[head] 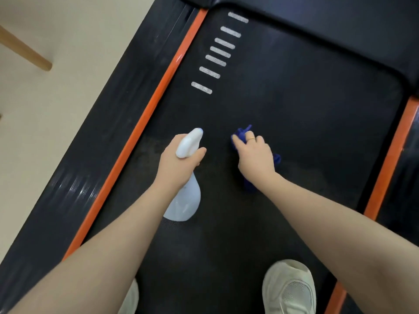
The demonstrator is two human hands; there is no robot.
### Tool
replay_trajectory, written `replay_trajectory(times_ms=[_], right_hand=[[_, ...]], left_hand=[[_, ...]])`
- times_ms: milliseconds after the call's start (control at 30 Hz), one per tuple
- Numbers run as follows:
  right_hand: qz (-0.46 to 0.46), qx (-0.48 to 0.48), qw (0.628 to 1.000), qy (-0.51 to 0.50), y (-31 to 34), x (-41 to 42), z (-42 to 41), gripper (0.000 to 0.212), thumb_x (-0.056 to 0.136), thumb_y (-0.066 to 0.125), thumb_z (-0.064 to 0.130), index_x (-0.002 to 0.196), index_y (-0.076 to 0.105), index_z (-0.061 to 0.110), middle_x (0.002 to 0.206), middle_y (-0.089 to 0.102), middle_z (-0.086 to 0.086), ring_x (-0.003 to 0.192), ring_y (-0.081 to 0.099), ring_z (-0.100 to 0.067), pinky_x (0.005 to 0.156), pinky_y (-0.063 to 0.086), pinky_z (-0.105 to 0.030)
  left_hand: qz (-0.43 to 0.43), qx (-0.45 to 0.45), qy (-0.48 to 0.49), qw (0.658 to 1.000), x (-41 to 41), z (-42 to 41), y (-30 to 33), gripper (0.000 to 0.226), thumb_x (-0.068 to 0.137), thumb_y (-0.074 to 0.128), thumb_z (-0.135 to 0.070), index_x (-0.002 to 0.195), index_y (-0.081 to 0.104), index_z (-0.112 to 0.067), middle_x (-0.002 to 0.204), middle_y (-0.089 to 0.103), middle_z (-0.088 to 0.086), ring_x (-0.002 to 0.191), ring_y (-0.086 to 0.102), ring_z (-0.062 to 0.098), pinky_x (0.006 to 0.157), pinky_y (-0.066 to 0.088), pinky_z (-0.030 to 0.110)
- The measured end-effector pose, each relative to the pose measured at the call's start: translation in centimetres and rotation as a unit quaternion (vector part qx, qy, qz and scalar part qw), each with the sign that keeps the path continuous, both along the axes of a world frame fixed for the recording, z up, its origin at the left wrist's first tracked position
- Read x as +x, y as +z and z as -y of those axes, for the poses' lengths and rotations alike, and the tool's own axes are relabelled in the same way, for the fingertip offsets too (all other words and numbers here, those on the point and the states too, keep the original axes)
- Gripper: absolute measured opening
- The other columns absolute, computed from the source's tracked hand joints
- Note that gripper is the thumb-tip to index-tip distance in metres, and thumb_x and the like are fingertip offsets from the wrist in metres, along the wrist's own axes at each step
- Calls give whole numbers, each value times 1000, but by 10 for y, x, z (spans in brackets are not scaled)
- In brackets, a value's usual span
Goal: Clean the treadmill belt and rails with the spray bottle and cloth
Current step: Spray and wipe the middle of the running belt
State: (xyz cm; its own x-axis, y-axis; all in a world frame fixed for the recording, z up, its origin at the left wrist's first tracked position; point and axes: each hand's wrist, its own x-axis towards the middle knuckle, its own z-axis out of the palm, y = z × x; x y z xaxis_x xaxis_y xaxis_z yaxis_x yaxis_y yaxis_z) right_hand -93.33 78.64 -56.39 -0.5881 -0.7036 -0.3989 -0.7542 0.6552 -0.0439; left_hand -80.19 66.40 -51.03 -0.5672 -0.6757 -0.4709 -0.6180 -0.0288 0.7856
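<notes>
While left hand grips spray bottle, right hand clutches cloth on belt.

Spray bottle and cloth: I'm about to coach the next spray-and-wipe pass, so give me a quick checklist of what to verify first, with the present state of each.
1. Left hand grips the spray bottle at its neck: ok.
2. Nozzle points forward over the belt, away from the person: ok.
3. Finger on the trigger: cannot tell, the hand hides it.
4. Right hand holds the blue cloth, bunched, over the belt: ok.
5. Liquid left in the bottle: cannot tell.
6. Belt ahead free of objects up to the white stripes: ok.
</notes>
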Motion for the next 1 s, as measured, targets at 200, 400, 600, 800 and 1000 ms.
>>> replay_trajectory(times_ms=[200,400,600,800,1000], right_hand=[[78,-1,957,279,0,29,2,62,93,46,17,148,18,25,135,34,-11,107,43,-27,87,38,-36],[-49,-14,993,104,-3,8,15,54,92,45,15,144,29,19,130,41,-15,98,47,-32,78,41,-40],[-7,-52,956,290,-10,33,-28,50,85,36,14,129,55,25,107,54,-14,76,53,-32,61,44,-37],[-76,-52,995,34,-13,-8,-38,55,80,60,7,132,53,23,114,54,-20,79,50,-35,63,39,-39],[-34,-106,971,213,-22,10,-58,49,74,56,14,120,63,27,93,59,-14,65,51,-31,51,43,-34]], left_hand=[[-7,-8,28,1000,2,3,2,25,83,66,-22,107,60,-19,93,66,0,84,64,22,76,51,36],[-19,23,-27,999,6,1,0,32,79,68,-28,110,58,-22,98,63,-7,90,62,17,79,51,34],[-58,41,-87,994,6,-3,1,38,83,68,-11,118,59,-22,109,60,-13,101,56,2,81,45,17],[-57,40,-14,997,0,-11,0,38,88,65,-19,124,57,-28,103,61,-19,94,57,-4,72,42,1],[-61,69,-4,996,-12,-26,-1,38,86,67,-18,123,62,-17,92,64,-15,88,59,1,76,44,14]])
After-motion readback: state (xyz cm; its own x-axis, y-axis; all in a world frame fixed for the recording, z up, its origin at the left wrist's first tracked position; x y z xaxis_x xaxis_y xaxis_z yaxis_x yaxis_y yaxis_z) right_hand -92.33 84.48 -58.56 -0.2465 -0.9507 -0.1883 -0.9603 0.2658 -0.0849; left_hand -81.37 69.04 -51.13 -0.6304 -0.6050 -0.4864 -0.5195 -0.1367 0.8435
